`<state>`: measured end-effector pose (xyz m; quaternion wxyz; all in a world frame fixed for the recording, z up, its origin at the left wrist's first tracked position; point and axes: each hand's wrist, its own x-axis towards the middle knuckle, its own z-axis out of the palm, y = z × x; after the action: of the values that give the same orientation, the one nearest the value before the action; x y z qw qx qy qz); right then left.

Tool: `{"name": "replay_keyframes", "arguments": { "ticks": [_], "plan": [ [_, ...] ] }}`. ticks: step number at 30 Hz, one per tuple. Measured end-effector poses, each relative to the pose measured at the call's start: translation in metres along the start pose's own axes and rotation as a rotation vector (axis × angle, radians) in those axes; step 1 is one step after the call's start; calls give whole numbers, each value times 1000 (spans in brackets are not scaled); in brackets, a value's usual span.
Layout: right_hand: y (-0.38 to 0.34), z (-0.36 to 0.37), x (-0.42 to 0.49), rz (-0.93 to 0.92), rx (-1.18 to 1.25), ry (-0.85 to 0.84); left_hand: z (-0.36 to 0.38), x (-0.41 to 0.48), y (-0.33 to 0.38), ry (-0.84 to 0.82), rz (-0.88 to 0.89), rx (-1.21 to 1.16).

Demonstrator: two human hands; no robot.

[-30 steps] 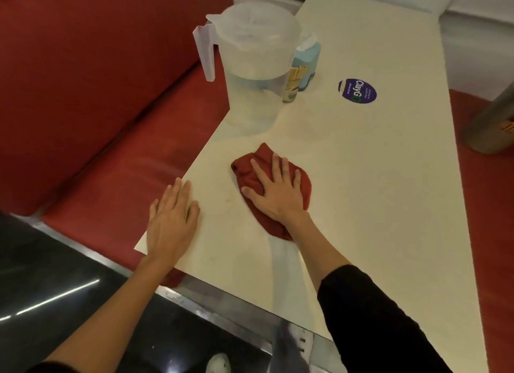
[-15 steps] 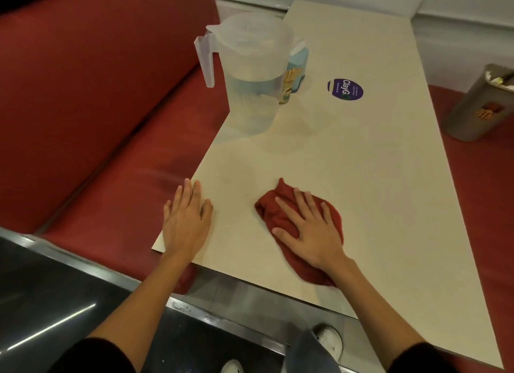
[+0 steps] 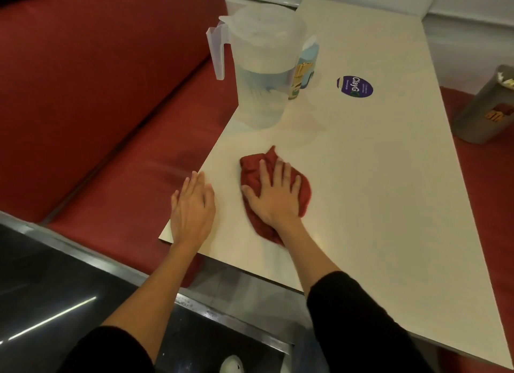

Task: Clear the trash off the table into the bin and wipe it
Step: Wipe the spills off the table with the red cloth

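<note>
Cream bench [image 3: 375, 191] is carrying a red cloth [image 3: 250, 172]; right hand [image 3: 274, 202] is pressing it, fingers [image 3: 279, 169] spread, left hand [image 3: 192, 211] lying flat at its nine o'clock, fingers together.

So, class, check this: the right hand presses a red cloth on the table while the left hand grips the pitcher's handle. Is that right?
Not quite. The left hand does not grip the pitcher by its handle; it lies flat on the table near its corner. The right hand does press the red cloth on the table. The head view shows this.
</note>
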<state>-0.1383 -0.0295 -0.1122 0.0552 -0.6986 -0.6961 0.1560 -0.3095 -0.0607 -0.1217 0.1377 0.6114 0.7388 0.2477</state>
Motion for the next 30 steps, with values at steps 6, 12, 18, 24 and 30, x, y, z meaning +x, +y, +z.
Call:
{"name": "replay_keyframes", "arguments": {
  "ticks": [6,12,18,24,30],
  "plan": [
    [-37,17,-38,-255,44,-114,-15,-7,9,100,-27,-348],
    [31,-28,-71,-112,663,169,1,-14,39,-9,92,-43],
    [132,-44,-74,67,325,269,58,-37,114,-199,277,493],
    [141,-47,-56,44,84,176,42,-62,82,-200,754,347],
    [136,-28,-45,74,-32,111,48,48,57,-4,68,460]
  ]
}}
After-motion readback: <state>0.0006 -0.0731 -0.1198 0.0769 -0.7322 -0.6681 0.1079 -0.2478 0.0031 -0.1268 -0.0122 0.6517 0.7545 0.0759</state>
